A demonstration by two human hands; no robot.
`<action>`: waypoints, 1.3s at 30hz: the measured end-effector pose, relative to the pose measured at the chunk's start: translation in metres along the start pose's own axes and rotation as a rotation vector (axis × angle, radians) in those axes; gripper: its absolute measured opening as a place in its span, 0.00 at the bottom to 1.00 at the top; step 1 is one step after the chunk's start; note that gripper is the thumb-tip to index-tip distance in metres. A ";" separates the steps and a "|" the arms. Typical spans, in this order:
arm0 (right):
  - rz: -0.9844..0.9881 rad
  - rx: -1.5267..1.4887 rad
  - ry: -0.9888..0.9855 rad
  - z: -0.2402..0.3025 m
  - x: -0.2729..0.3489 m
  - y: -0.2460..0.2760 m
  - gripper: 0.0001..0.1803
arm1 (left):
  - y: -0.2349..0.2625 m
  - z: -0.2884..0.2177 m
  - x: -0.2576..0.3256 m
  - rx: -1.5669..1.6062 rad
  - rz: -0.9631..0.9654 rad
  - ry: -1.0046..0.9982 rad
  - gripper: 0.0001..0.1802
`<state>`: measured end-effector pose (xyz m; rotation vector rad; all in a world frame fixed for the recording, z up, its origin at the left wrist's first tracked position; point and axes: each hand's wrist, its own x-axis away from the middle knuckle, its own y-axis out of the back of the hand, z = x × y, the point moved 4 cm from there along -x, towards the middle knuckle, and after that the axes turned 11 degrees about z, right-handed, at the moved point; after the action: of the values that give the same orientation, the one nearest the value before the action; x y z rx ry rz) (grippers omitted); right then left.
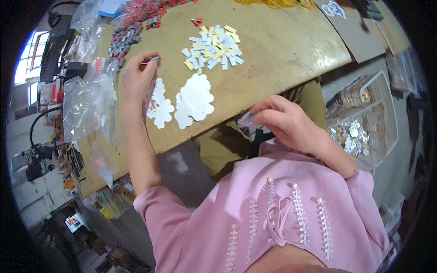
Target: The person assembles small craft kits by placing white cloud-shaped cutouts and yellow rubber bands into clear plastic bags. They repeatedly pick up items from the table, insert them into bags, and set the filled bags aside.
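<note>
My left hand (138, 77) is over the far left of the table, thumb and forefinger closed on a small grey-and-red piece (156, 58). Just left of it runs a heap of similar grey-and-red pieces (124, 41). My right hand (287, 120) hangs in front of the table's near edge, its fingers pinching a small clear plastic bag (246, 119). Between the hands lie white scallop-edged cards (196, 96) in a stack, with a smaller group of the same cards (160, 107) beside it. Beyond them is a pile of small white and yellow rectangular pieces (214, 48).
Clear plastic bags (88, 102) cover the table's left edge. Yellow cords (277, 3) lie at the far edge, and a grey board (346, 34) at the far right. Right of the table stands a translucent crate (387, 113) holding shiny packets (353, 135).
</note>
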<state>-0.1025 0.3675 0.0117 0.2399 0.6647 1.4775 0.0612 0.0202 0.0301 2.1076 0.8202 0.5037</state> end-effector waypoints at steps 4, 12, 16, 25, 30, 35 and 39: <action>-0.008 0.015 0.000 0.004 -0.004 0.006 0.12 | -0.045 -0.107 0.088 0.612 0.188 -0.166 0.13; 0.054 -0.071 -0.009 0.010 -0.003 0.004 0.14 | -0.064 -0.132 0.134 0.473 0.237 -0.404 0.13; 0.113 -0.086 -0.028 0.014 -0.002 0.002 0.17 | -0.076 -0.148 0.147 0.388 0.325 -0.408 0.14; 0.115 -0.058 0.019 0.010 0.002 0.002 0.17 | -0.077 -0.152 0.141 0.213 0.217 -0.552 0.18; 0.069 0.048 0.078 0.018 0.002 0.013 0.15 | -0.059 -0.125 0.097 0.240 0.140 -0.449 0.15; -0.043 0.121 0.083 0.017 0.006 0.016 0.08 | -0.055 -0.110 0.020 0.130 0.067 -0.348 0.13; -0.078 0.006 0.006 0.000 0.007 0.012 0.08 | -0.064 -0.084 -0.056 -0.089 -0.131 -0.534 0.12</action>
<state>-0.1129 0.3759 0.0168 0.2120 0.6756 1.4022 -0.0525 0.0564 0.0254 1.9539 0.6031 -0.0953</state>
